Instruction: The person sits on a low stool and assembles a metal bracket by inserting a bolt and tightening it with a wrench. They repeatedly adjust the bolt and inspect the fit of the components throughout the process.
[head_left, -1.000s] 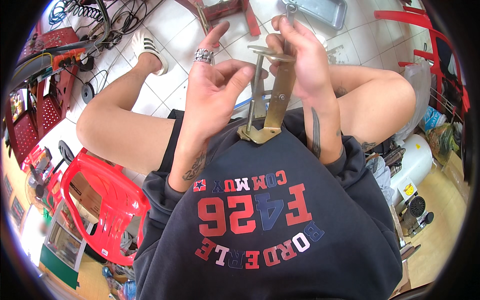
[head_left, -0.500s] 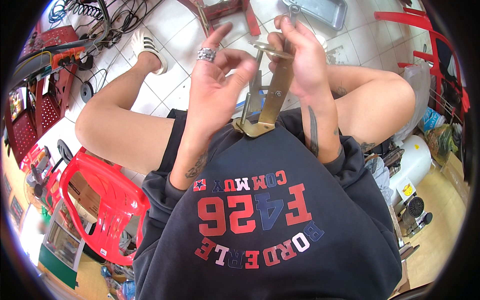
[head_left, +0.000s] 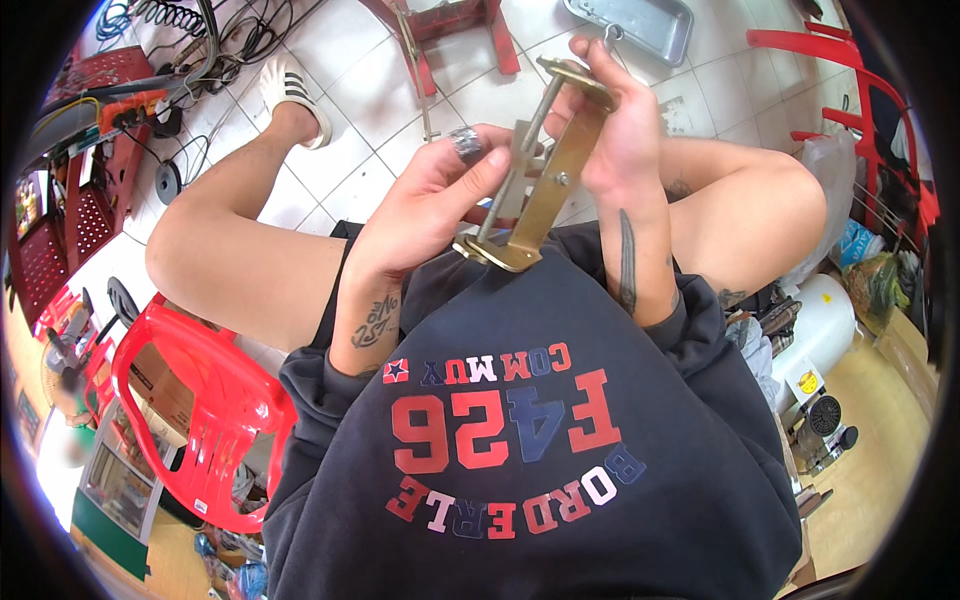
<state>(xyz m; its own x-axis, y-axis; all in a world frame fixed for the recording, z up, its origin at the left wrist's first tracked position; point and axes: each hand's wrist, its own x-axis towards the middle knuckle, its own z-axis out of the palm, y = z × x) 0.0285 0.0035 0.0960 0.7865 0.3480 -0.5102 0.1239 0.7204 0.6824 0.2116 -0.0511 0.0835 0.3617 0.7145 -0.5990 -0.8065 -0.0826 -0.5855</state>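
Note:
I sit and hold a brass-coloured metal bracket [head_left: 545, 190] with a steel rod through it, upright above my lap. My right hand [head_left: 615, 130] grips its upper end. My left hand [head_left: 430, 200], with a ring on one finger, pinches the rod and the bracket's middle from the left. The bracket's lower end rests against my dark printed sweatshirt [head_left: 520, 440].
A red plastic chair [head_left: 190, 400] stands at my left. A metal tray [head_left: 635, 25] lies on the white tiled floor ahead, beside a red stool frame [head_left: 450, 30]. Cables and tools [head_left: 150, 80] lie far left. A white tank [head_left: 820, 330] and red chairs [head_left: 860, 110] are at right.
The bracket has tilted, its top leaning further right. Both hands shifted slightly with it, and my left fingers moved down along the rod.

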